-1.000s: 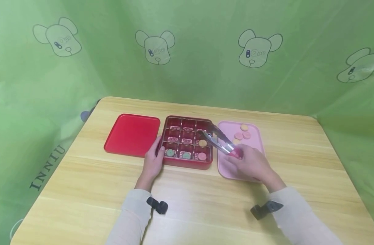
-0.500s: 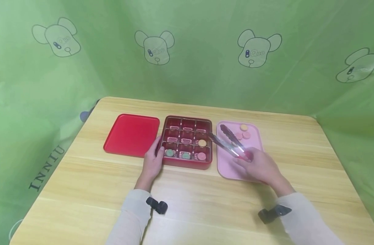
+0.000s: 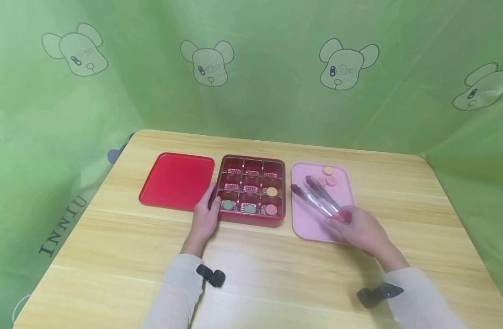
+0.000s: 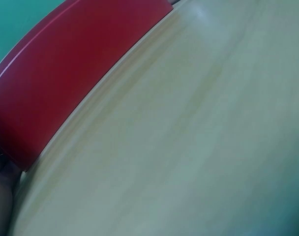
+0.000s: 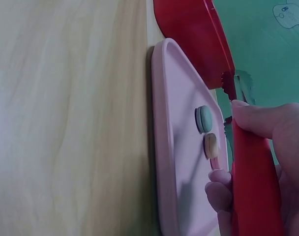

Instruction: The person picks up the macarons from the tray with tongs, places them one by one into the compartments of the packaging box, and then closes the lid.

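Observation:
My left hand (image 3: 204, 219) holds the left near side of a red divided box (image 3: 249, 220). Two green macarons (image 3: 228, 204) and a pink macaron (image 3: 270, 209) lie in the near row; a yellow macaron (image 3: 272, 192) sits in the middle row's right compartment. My right hand (image 3: 362, 228) grips red-handled tongs (image 3: 325, 197), their tips parted over a pink tray (image 3: 307, 228) with nothing between them. Macarons at the tray's far end include a yellow one (image 3: 328, 170) and pink ones (image 3: 331, 181). The right wrist view reveals a green macaron (image 5: 204, 119) there, hidden from the head view.
A red square lid (image 3: 177, 180) lies left of the box. The pink tray stands close to the box's right side. Everything rests on a wooden table (image 3: 243, 283), with a green printed curtain (image 3: 272, 109) behind it.
My right hand has drawn the tongs rightward from above the box to above the tray, and their tips have come nearer together. The left hand and box have stayed in place.

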Demonstrator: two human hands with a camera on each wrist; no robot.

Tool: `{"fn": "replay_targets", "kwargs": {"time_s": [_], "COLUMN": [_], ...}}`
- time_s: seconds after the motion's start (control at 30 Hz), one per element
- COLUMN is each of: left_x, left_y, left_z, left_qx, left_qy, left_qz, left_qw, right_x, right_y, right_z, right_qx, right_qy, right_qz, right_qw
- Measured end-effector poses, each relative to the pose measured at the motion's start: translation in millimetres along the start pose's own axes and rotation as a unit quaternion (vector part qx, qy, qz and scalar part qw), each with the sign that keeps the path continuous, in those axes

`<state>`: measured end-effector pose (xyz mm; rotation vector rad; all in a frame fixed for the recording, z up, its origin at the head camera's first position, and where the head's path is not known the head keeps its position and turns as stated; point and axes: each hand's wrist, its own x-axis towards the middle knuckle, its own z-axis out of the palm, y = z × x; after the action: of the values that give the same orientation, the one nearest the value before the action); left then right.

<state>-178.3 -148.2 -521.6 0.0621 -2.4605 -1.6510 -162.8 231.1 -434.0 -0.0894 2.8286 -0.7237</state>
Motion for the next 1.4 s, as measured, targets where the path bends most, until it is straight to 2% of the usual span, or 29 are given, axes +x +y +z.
{"fn": "replay_targets", "kwargs": {"time_s": [0.47,1.4], "left_x": [0.2,0.2], "left_y": [0.1,2.2], "left_z": [0.3,0.0], "left_qx": [0.0,-0.005], "left_qy": [-0.002,0.001], "left_qz": [-0.003,-0.002], "left_qw": [1.0,1.0], "right_x": [-4.3,-7.0], "right_y": [11.7,11.5], "right_z": [7.4,9.2], "right_qx": [-0.017,-0.035], "right_qy": [-0.024,-0.013], "right_qz": [0.018,-0.002], "right_qw": [0.9994,0.9993]}}
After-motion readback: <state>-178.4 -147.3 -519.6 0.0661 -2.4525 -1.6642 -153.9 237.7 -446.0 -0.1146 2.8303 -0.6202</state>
